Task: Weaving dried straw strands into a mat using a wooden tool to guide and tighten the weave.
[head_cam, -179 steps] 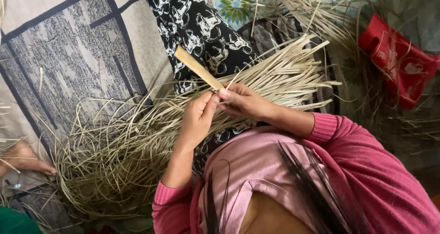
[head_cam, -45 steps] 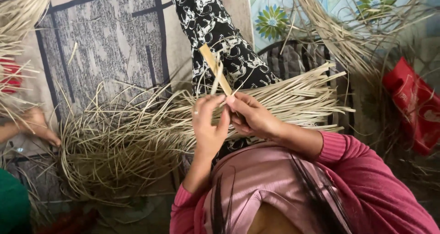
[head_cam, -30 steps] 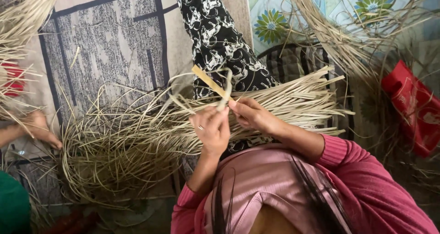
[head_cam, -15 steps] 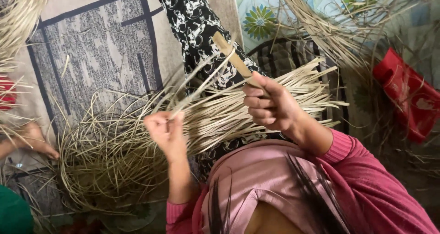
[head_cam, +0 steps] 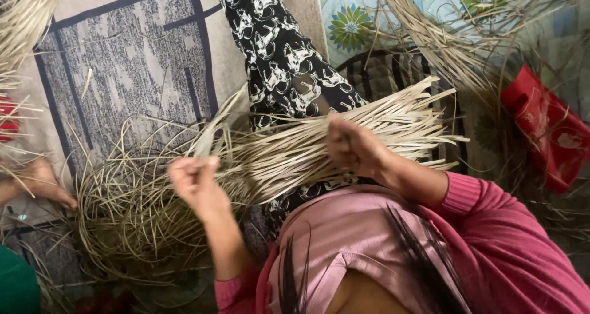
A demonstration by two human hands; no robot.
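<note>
A bundle of pale flat straw strips (head_cam: 393,120) lies across my lap, fanning out to the right. My left hand (head_cam: 196,182) pinches one thin strip (head_cam: 212,132) that it has drawn out to the left of the bundle. My right hand (head_cam: 353,145) is closed on top of the bundle, gripping a flat wooden stick; only a blurred stub (head_cam: 319,105) of it shows above the fingers. Both hands are motion-blurred. The strips' long ends curl into a loose tangle (head_cam: 135,222) on the floor at the left.
My leg in black-and-white patterned trousers (head_cam: 276,49) stretches away over a grey patterned mat (head_cam: 123,62). A red bag (head_cam: 547,129) lies at the right among more straw (head_cam: 442,37). Another person's hand (head_cam: 43,182) rests at the left edge.
My left hand has left the right one and pulled a strip out to the left. My right hand, with the stick, has dropped onto the bundle.
</note>
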